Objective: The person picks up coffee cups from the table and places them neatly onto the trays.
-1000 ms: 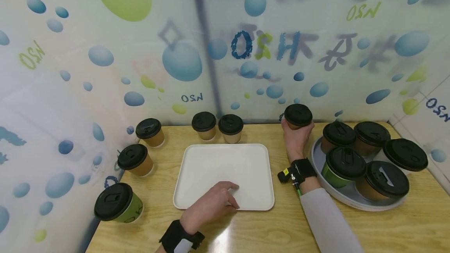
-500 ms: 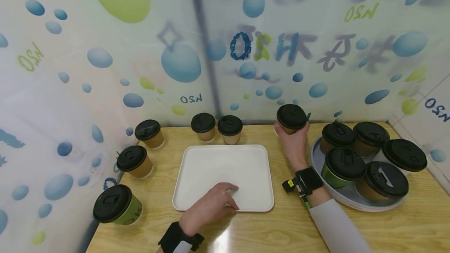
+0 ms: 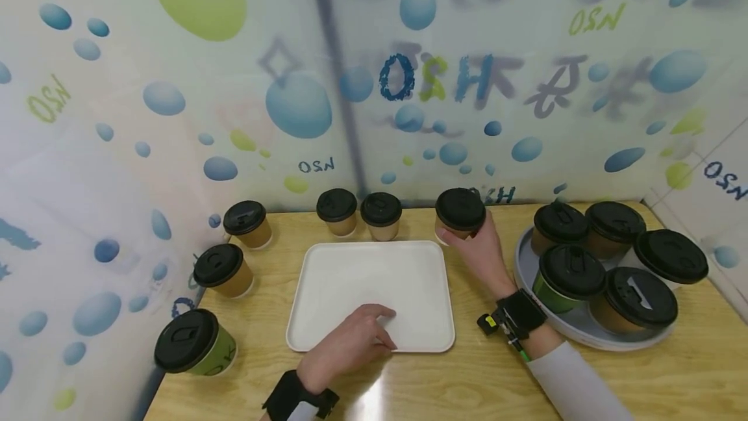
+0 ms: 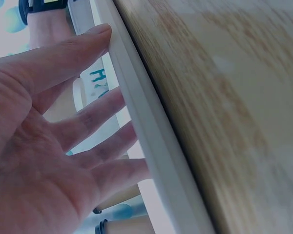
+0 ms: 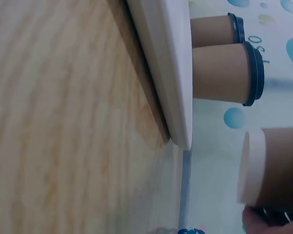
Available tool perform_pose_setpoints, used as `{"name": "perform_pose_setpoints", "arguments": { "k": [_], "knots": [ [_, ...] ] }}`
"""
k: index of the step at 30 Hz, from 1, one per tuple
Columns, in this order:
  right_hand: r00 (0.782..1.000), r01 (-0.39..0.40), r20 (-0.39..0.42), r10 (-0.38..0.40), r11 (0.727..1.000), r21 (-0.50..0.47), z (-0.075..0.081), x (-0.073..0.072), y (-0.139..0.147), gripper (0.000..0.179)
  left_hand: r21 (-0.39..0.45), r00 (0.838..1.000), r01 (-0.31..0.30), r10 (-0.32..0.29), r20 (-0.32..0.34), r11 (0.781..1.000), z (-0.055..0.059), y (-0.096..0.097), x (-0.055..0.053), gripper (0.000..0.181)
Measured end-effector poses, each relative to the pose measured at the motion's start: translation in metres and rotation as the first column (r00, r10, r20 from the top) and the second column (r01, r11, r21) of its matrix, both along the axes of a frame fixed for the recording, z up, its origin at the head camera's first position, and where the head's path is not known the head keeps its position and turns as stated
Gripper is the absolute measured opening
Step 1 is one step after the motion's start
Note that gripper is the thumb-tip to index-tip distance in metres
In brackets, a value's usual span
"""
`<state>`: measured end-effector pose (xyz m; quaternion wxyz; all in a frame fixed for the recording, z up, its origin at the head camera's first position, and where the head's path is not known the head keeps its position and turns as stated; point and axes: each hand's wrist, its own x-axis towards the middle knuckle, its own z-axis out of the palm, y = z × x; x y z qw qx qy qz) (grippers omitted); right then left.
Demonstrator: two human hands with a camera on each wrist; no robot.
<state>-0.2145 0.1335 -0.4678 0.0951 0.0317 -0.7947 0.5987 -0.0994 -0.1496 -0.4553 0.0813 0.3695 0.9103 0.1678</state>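
Leftward, away from the round tray [image 3: 575, 332], the right hand [image 3: 480, 251] has carried its brown cup [image 5: 283, 165], bringing it nearer the small cups [image 3: 382, 226] by the wall [image 3: 274, 193]. Farthest left stand a green cup [image 3: 221, 349] and two tan cups [image 3: 236, 278]. Next, the left hand [image 3: 347, 343] lies at the near edge of the white tray [image 3: 350, 278], fingers extended and touching it, not clenched. Behind that tray the small cups stand side by side. Just beyond its far right corner is the brown cup, held with thumb and fingers curled round its side, its base off the table [image 3: 421, 388]. It looks like paper: probably light, smooth and easily dented by a hard squeeze, though its fill cannot be told. Its side, below the black lid [image 3: 460, 208], seems the safest hold, since lids can pop off. Far right, five lidded cups [image 3: 571, 271] crowd the round tray.
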Motion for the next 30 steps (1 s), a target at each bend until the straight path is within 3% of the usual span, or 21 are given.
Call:
{"name": "perform_pose_setpoints", "arguments": {
  "k": [5,12,30],
  "knots": [
    [0.996,-0.074,0.049,0.07,0.993,0.087,0.0,0.005,-0.002,0.09,0.001,1.0,-0.012,0.012,0.021,1.0,0.0,0.0,0.0,0.009],
    [0.976,-0.192,0.13,0.176,0.975,0.116,-0.007,0.006,-0.007,0.091,-0.001,1.0,-0.016,0.016,0.014,1.0,-0.001,0.0,0.0,0.01],
    [0.938,-0.338,0.129,0.323,0.933,0.123,-0.012,0.003,-0.012,0.091,0.008,0.998,-0.037,0.036,0.059,0.999,0.002,0.001,0.001,0.01]
  ]
}}
